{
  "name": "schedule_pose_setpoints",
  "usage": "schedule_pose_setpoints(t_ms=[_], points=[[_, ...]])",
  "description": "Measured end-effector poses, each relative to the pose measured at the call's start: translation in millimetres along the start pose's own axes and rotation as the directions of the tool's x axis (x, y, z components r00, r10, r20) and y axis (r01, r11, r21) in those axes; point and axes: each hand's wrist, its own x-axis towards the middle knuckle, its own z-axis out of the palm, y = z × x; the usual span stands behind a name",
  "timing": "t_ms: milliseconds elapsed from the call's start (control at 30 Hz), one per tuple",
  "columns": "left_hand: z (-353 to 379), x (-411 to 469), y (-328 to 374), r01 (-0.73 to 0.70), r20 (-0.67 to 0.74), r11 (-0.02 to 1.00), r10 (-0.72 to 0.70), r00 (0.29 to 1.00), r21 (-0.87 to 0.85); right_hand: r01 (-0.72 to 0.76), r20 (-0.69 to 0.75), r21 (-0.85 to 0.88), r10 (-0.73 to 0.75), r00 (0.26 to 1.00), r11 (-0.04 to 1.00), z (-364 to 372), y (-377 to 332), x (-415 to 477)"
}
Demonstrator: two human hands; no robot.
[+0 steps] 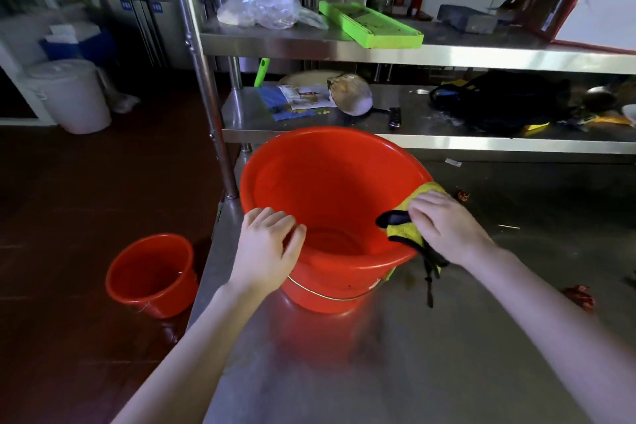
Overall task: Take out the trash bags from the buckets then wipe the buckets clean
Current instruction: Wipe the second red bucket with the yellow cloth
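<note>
Right hand [444, 227] sits on the right rim of the bucket [327, 182], fingers bent over a yellow cloth [404, 232] and clamping it to the lip; part of the cloth hangs inside, and a dark frayed end trails down outside. Left hand [268, 244] grips the near-left rim, fingers curled over the edge, thumb toward the inside. Both forearms reach in from below, wrists roughly level with the rim, elbows out of view. Bucket stands upright on the steel counter [447, 354], near its left edge, no bag visible in it. A second bucket [151, 272] stands on the floor [69, 200] to the left, also without a bag as far as I can tell. Step in hand looks like wiping the rim. To do it well: hold the left grip firm so the bucket doesn't spin or slide on the slick steel, fold the cloth over both faces of the lip and draw it round in one pass, then work down the inner wall to the base. Watch the loose end, since it could snag on the wire handle.
</note>
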Motion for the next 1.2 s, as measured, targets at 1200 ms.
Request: schedule_pose_setpoints(t_ms=[1200], points=[[46, -121, -89, 0.813, 0.116, 0.58, -0.805, 0.582, -0.059, 0.112, 0.279, -0.278, -0.031, 0.96, 0.954, 156, -146, -81]])
